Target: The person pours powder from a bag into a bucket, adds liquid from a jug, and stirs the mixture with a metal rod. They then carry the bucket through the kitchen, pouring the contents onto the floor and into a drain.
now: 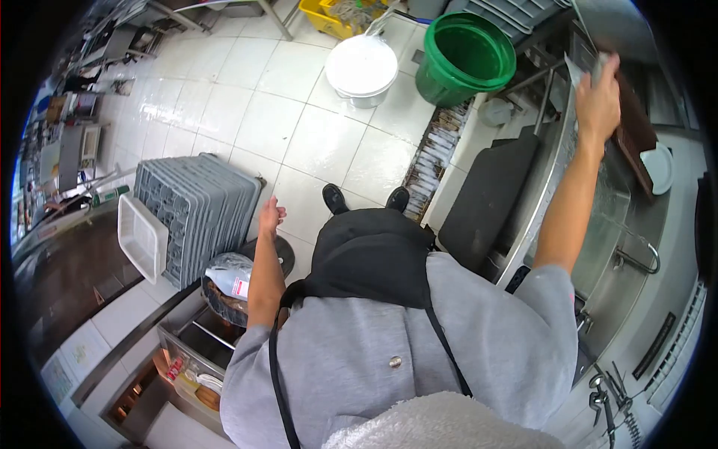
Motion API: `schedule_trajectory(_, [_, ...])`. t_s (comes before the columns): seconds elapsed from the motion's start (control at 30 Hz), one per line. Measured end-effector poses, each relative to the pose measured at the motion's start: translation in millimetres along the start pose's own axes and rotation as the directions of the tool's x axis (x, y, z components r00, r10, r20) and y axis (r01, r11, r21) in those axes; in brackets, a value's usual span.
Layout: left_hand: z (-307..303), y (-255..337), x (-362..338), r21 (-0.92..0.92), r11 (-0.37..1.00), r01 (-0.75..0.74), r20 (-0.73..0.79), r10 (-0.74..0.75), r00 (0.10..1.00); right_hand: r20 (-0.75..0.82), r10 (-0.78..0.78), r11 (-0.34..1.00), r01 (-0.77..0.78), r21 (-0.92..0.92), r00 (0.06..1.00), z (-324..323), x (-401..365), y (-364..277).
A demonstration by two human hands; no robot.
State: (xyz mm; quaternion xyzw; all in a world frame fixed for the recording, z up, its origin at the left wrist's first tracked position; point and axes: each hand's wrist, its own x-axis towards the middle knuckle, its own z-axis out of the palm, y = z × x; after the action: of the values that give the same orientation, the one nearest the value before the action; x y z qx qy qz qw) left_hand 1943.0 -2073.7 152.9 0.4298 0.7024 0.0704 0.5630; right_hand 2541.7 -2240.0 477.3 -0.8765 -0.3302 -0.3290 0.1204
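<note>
My right hand (600,105) reaches out at the upper right, over the edge of the metal sink counter (557,161). Its fingers are closed round something small and pale that I cannot make out. A brown board (634,142) and a white dish (657,169) stand just beyond it. My left hand (272,215) hangs low at my left side, its fingers partly curled and apart, with nothing visible in it. It is nearest to the stack of grey dish racks (196,213), which has a white tray (142,238) on its left side.
A green bin (465,60), a white lidded bucket (362,69) and a yellow mop bucket (336,16) stand ahead on the tiled floor (273,127). A floor drain (437,150) runs beside the counter. A bin with plastic waste (228,278) is at the left.
</note>
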Motion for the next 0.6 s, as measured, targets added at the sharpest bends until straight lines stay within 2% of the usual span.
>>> schedule_trajectory(0.07, [22.6,20.5,17.3,0.030,0.999,-0.034,0.041,0.033,0.999,-0.009,0.047,0.999,-0.047,0.010,0.999,0.9,-35.8,56.9])
schedule_trajectory(0.13, [45.5,45.6,28.8,0.124,0.991,-0.046,0.116,0.032,0.993,0.160,0.271,0.961,-0.277,0.018,0.949,-12.1,-78.8,96.1])
schedule_trajectory(0.17, [58.3,57.5,31.8,0.157,0.986,-0.062,0.140,0.040,0.989,0.201,0.383,0.923,-0.383,-0.039,0.902,-13.6,-102.7,115.1])
schedule_trajectory(0.27, [96.7,81.6,53.1,0.193,0.978,-0.078,0.202,0.038,0.979,0.248,0.491,0.871,-0.464,-0.162,0.835,-4.8,-191.8,184.9])
schedule_trajectory(0.33, [118.5,99.0,70.8,0.206,0.976,-0.070,0.224,0.022,0.974,0.384,0.664,0.746,-0.605,-0.278,0.642,-9.5,-236.3,204.7])
schedule_trajectory(0.4, [140.2,112.4,95.2,0.115,0.993,-0.018,0.293,-0.017,0.956,0.360,0.688,0.719,-0.658,-0.223,0.630,-10.3,-281.9,221.5])
schedule_trajectory(0.43, [152.4,117.7,115.7,0.079,0.996,0.028,0.307,-0.051,0.950,0.418,0.732,0.657,-0.719,-0.226,0.537,-9.6,-304.5,237.4])
schedule_trajectory(0.47, [167.0,122.5,135.5,0.068,0.997,0.036,0.308,-0.056,0.950,0.411,0.798,0.530,-0.839,-0.128,0.441,-15.3,-306.3,219.7])
schedule_trajectory(0.5, [183.1,128.1,157.6,-0.030,0.995,0.092,0.309,-0.079,0.948,0.499,0.840,0.279,-0.959,-0.057,0.214,-10.7,-334.3,244.6])
schedule_trajectory(0.53, [198.3,131.4,186.2,-0.121,0.982,0.148,0.315,-0.104,0.943,0.546,0.804,0.311,-0.949,-0.047,0.236,-15.9,-332.4,235.7])
schedule_trajectory(0.57, [216.3,128.4,220.8,-0.196,0.962,0.191,0.336,-0.117,0.935,0.590,0.793,0.202,-0.979,-0.023,0.150,-20.1,-335.5,233.4])
schedule_trajectory(0.6, [233.8,119.4,259.3,-0.274,0.942,0.194,0.357,-0.088,0.930,0.647,0.748,0.176,-0.984,0.021,0.147,-24.1,-333.5,227.3])
